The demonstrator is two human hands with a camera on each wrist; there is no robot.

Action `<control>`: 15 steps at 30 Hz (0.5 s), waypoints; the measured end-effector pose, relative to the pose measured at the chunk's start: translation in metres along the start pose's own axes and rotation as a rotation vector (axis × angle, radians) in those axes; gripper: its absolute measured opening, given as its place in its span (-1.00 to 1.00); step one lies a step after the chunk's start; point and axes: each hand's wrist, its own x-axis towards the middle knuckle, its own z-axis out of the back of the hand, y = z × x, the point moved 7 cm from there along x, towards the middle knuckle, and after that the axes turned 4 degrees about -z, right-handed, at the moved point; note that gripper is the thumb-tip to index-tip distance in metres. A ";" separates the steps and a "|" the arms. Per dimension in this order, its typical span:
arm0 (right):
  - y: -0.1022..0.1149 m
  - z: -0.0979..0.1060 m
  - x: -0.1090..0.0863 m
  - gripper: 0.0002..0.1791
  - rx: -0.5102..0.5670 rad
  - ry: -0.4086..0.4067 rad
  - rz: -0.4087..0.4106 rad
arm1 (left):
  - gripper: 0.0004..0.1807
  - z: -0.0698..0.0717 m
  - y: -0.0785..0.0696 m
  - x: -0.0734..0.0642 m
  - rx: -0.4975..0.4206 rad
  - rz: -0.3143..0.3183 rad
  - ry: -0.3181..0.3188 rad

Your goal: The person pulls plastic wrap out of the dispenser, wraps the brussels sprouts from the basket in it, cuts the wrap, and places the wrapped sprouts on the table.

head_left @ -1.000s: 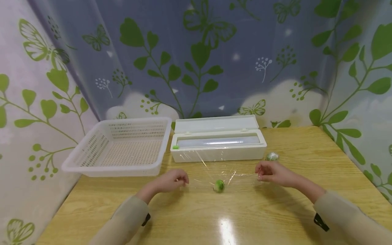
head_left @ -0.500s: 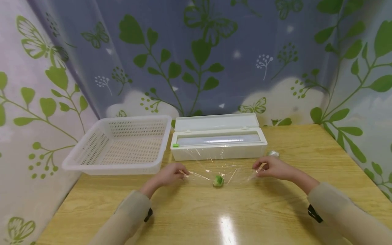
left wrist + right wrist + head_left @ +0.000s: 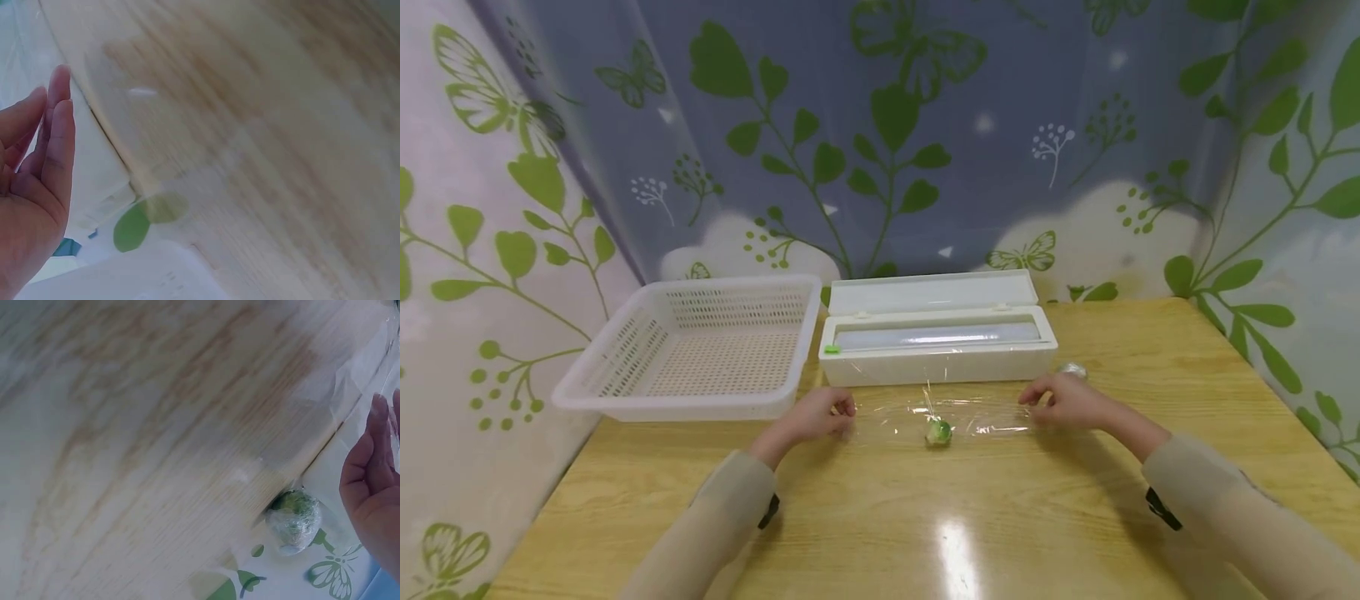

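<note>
A small green Brussels sprout (image 3: 938, 432) is on the table, in the middle of a sheet of clear plastic wrap (image 3: 887, 419). The sheet stretches from the front of a long white wrap dispenser (image 3: 940, 368), whose lid stands up. My left hand (image 3: 817, 415) pinches the wrap's left side between thumb and fingers. On the other side my right hand (image 3: 1067, 402) pinches it the same way. Just beyond the right hand sits a wrapped sprout (image 3: 1073, 369), seen better as a film-covered green ball (image 3: 294, 519) in the right wrist view.
To the left of the dispenser stands a white perforated basket (image 3: 587, 398) with nothing in it. Both stand toward the back of the wooden table (image 3: 850, 517). A curtain (image 3: 775, 125) printed with leaves and butterflies hangs behind and at both sides. A green slider (image 3: 832, 349) is on the dispenser's left end.
Both hands have moved a little forward toward the dispenser with the near edge of the wrap, the right one also slightly inward. The view has tilted down slightly.
</note>
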 end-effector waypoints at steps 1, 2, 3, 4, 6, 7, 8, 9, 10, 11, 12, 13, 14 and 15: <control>-0.001 0.000 0.000 -0.81 -0.005 -0.001 -0.004 | -0.97 0.000 0.002 0.001 0.000 0.016 0.003; -0.002 0.001 0.001 -0.81 -0.009 -0.003 -0.007 | -0.97 0.000 0.003 0.001 0.007 0.026 0.002; -0.003 0.001 0.001 -0.81 -0.013 -0.006 -0.012 | -0.97 0.000 0.004 0.002 0.011 0.042 0.002; -0.004 0.001 0.001 -0.81 -0.017 -0.009 -0.017 | -0.97 0.000 0.005 0.002 0.018 0.046 0.002; -0.006 0.001 0.002 -0.80 -0.024 -0.016 -0.025 | -0.96 0.001 0.006 0.003 0.032 0.045 0.001; -0.007 0.001 0.002 -0.79 -0.023 -0.019 -0.032 | -0.95 0.001 0.006 0.003 0.036 0.042 0.000; -0.007 0.002 0.003 -0.79 -0.022 -0.023 -0.034 | -0.95 0.002 0.006 0.004 0.042 0.038 -0.001; -0.007 0.002 0.003 -0.78 -0.024 -0.027 -0.039 | -0.94 0.002 0.007 0.004 0.049 0.034 -0.001; -0.007 0.002 0.003 -0.78 -0.030 -0.032 -0.039 | -0.93 0.002 0.007 0.005 0.054 0.029 -0.002; -0.007 0.002 0.003 -0.77 -0.034 -0.035 -0.040 | -0.92 0.002 0.007 0.005 0.061 0.023 -0.001; -0.007 0.002 0.004 -0.77 -0.041 -0.038 -0.038 | -0.91 0.002 0.007 0.006 0.075 0.020 0.000; -0.006 0.001 0.004 -0.76 -0.047 -0.041 -0.040 | -0.89 0.002 0.007 0.007 0.086 0.022 0.001; -0.005 0.001 0.004 -0.76 -0.055 -0.042 -0.039 | -0.88 0.001 0.007 0.007 0.103 0.021 0.003; -0.005 0.000 0.005 -0.75 -0.067 -0.047 -0.043 | -0.87 0.001 0.007 0.007 0.119 0.025 0.006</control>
